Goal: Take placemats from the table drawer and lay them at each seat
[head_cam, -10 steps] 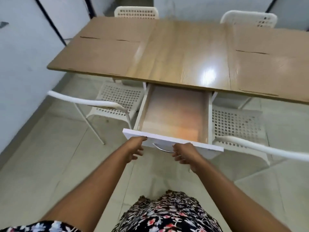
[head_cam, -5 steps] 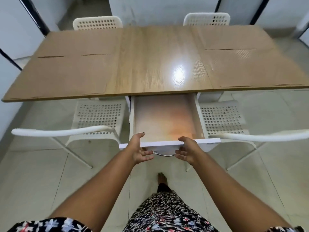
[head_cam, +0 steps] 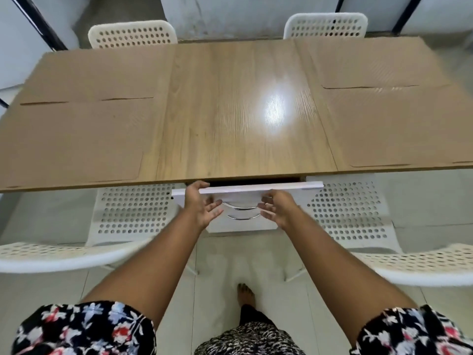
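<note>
Brown placemats lie flat on the wooden table [head_cam: 230,111]: two on the left, far [head_cam: 97,75] and near [head_cam: 71,142], and two on the right, far [head_cam: 371,65] and near [head_cam: 399,126]. The white drawer [head_cam: 258,190] under the table's near edge is almost fully in, with only a dark slit showing above its front. My left hand [head_cam: 202,204] presses the drawer front with fingers spread and thumb over its top edge. My right hand [head_cam: 277,210] rests flat against the front, right of the metal handle [head_cam: 240,206]. Neither hand holds anything.
Four white perforated chairs surround the table: two at the far side [head_cam: 133,34] [head_cam: 326,25] and two at the near side [head_cam: 133,211] [head_cam: 350,211], flanking my arms. My bare foot [head_cam: 245,295] stands on the tiled floor between them.
The drawer, wide open and showing an empty bottom a second ago, has slid almost fully under the table. Both hands moved forward with its front, and the view shifted to centre on the table.
</note>
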